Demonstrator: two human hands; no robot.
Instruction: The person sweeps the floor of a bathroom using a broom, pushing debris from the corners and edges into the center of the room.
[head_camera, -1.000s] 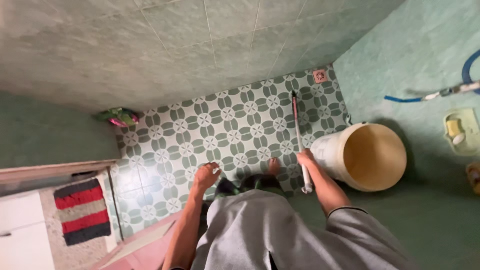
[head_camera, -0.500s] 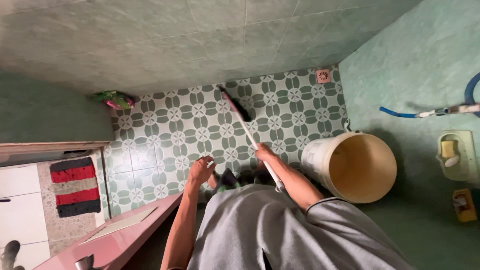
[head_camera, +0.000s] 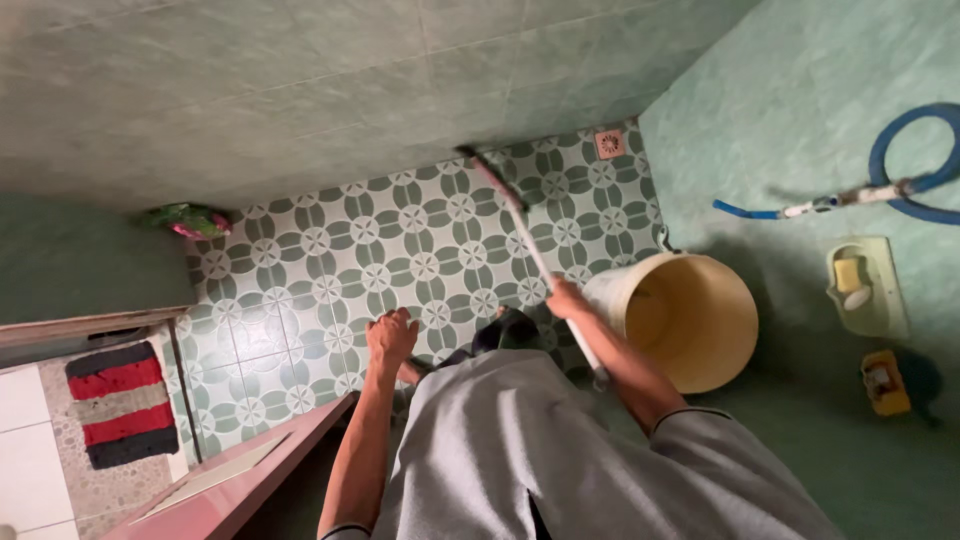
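Right hand (head_camera: 565, 298): we see it clenched round the brush (head_camera: 530, 250) handle, just left of the bucket (head_camera: 690, 320).
Brush head: on floor tiles (head_camera: 330, 290), beyond the bucket.
Left hand (head_camera: 390, 335): loosely curled, holding nothing.

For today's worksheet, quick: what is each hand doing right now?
Left hand: closed in a loose fist, holding nothing visible.
Right hand: closed around the brush handle.
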